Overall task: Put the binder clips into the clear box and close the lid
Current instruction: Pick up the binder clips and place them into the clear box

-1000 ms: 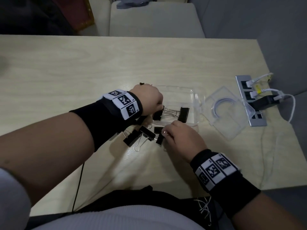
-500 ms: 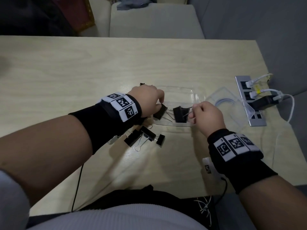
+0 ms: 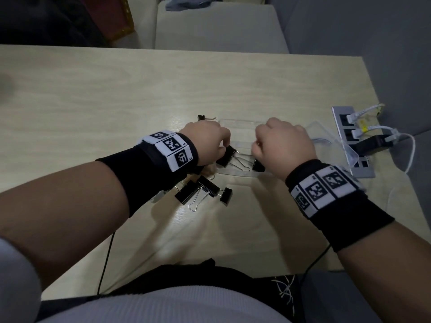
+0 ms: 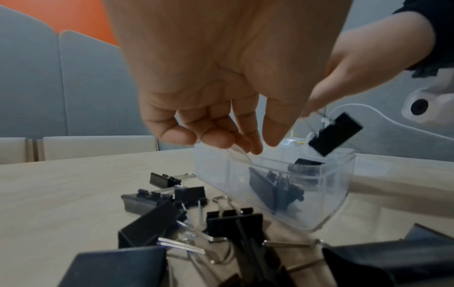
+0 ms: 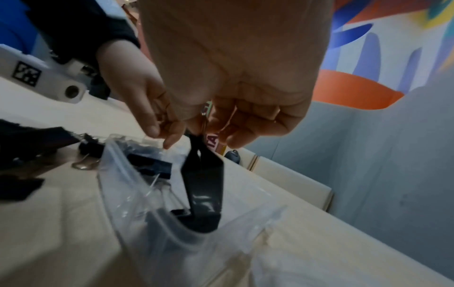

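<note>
The clear box lies open mid-table, its lid folded out to the right. My left hand pinches the box's left rim. One black binder clip lies inside. My right hand pinches the wire handles of another black clip, which hangs body-down into the box's right half. Several loose clips lie in a heap in front of the box. A single clip lies beyond my left hand.
A grey socket panel with white cables and a black plug sits at the table's right edge, just past the lid. A thin black cable hangs over the near edge. Pale chairs stand behind the table.
My right hand took a clip from the heap, carried it up and right, and now holds it over the box. My left hand has stayed at the box's left end.
</note>
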